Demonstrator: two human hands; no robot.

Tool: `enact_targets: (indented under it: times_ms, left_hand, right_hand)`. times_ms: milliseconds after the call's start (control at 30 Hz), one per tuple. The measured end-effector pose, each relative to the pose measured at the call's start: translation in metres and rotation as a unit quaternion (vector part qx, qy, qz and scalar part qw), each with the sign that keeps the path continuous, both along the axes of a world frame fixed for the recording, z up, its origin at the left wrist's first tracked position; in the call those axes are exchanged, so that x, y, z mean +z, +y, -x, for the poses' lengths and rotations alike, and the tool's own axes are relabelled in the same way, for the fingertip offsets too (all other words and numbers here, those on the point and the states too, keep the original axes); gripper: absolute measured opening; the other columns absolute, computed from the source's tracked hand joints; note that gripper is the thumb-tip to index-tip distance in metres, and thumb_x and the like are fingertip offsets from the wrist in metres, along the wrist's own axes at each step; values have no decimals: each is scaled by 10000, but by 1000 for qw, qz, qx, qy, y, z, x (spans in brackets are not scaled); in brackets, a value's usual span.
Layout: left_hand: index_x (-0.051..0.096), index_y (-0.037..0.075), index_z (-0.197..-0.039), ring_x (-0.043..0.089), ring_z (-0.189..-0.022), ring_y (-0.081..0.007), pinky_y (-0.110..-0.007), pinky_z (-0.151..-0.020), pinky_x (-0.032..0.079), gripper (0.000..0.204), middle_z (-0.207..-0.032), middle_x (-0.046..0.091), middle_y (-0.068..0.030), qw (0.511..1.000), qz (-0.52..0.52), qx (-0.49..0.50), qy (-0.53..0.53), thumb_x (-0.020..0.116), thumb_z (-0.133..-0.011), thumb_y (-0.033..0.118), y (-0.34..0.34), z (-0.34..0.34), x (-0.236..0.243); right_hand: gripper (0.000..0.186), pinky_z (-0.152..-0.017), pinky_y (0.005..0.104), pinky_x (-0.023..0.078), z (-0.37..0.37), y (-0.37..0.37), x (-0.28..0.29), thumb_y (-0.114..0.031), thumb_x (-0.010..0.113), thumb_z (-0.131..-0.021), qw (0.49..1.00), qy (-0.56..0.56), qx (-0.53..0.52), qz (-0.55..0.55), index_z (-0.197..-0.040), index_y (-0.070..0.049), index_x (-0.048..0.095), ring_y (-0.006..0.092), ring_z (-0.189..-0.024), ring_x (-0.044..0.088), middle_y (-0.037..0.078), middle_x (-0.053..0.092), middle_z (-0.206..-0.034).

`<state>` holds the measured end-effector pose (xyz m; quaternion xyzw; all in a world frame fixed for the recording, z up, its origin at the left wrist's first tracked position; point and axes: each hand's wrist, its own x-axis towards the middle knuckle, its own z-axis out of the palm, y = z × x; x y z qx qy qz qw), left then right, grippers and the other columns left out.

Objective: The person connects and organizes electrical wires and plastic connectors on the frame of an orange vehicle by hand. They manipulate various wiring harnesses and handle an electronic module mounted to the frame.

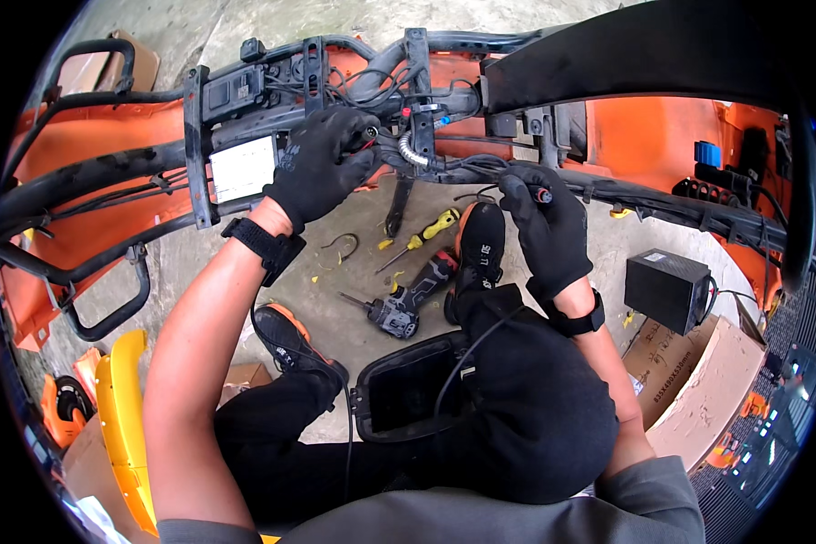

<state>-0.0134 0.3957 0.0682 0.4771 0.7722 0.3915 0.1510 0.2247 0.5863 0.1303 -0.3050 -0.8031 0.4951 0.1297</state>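
Note:
Both my hands wear black gloves. My left hand (325, 165) is closed on a small round cable connector (370, 133) with a pale end, and a thin red wire shows beside it. To the right, my right hand (548, 222) pinches another round connector (542, 195), dark with an orange-red ring, on a black cable. The two connectors are apart. Between the hands, a bundle of wires with a silvery ribbed sleeve (412, 150) hangs over the black metal frame (109, 177) of an orange-bodied vehicle. Red and blue wire ends stick out near it.
On the concrete floor lie a yellow-handled screwdriver (433, 228) and a cordless drill (408, 304), beside my shoe. An open black bin (372, 417) stands between my legs. A black box (666, 288) sits by a cardboard carton (712, 390) at right; a yellow panel (122, 417) leans at left.

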Motion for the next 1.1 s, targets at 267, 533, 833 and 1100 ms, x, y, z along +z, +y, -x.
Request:
enact_targets:
  times_ms: [267,533,833,1100]
  left_hand:
    - [654,95,-1160,589,-1013,-326,-431,-894,469,355,-1037,652,-112,1000,11,8,-3,732,-838,221,0,-1,2]
    - [647,54,-1152,622,-856,-275,-375,-775,501,318,-979,627,-136,999,-23,-6,44,714,-855,147,2,-1,1]
    - [641,55,-1153,633,-928,-307,-390,-827,503,333,-1018,636,-149,999,12,2,47,726,-844,147,1,-1,1]
    - [649,84,-1153,592,-1072,-352,-449,-923,466,378,-1083,657,-143,999,8,8,42,739,-843,280,2,-2,1]
  right_hand:
    - [337,-803,303,555,-1,7,3,-224,579,-1047,982,101,-46,151,-1289,10,594,159,-877,687,86,724,-989]
    - [521,-570,227,417,-6,7,19,-466,564,-1026,969,89,15,231,-1274,-8,575,94,-604,578,72,657,-748]
    - [296,-582,233,489,-7,5,42,-130,624,-974,901,10,150,408,-1217,40,620,86,-629,601,128,703,-1119]
    - [347,-858,324,530,4,2,46,-39,712,-862,906,-30,349,239,-1204,14,685,169,-981,674,131,676,-1281]
